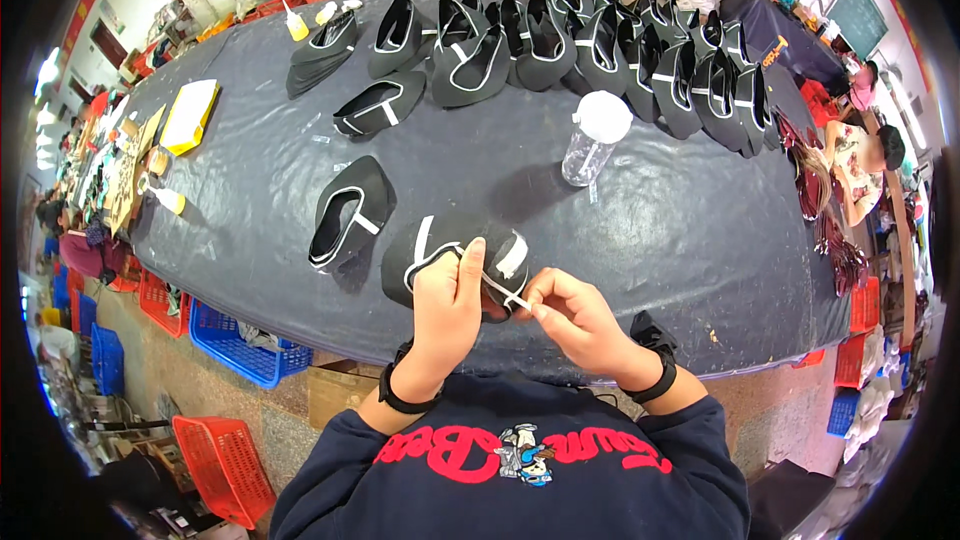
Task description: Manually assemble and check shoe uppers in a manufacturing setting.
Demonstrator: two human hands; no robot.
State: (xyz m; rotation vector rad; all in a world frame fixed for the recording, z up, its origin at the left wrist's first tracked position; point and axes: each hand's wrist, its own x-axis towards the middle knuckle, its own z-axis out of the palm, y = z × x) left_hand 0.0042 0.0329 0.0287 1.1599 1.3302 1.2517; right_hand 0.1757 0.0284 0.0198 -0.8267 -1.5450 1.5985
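Observation:
Close to my body at the near table edge, a black fabric shoe upper (398,255) with white edging is held in my left hand (446,305). Its fingers are closed round the opening, and the thumb points up. My right hand (578,318) pinches a narrow white strip (506,292) at the upper's right side; whether the strip is fully attached there I cannot tell. A wider white patch (513,254) shows on the upper. Just beyond lies another black shoe upper (372,190) with a white band, and farther off a third upper (385,105).
Many more black uppers (545,45) stand in rows along the far side. A clear bottle with a white lid (590,150) stands right of centre. Glue bottles (170,201) and a yellow-edged pad (190,115) lie left. Blue (245,345) and red crates (222,470) sit below; a co-worker (858,170) is at right.

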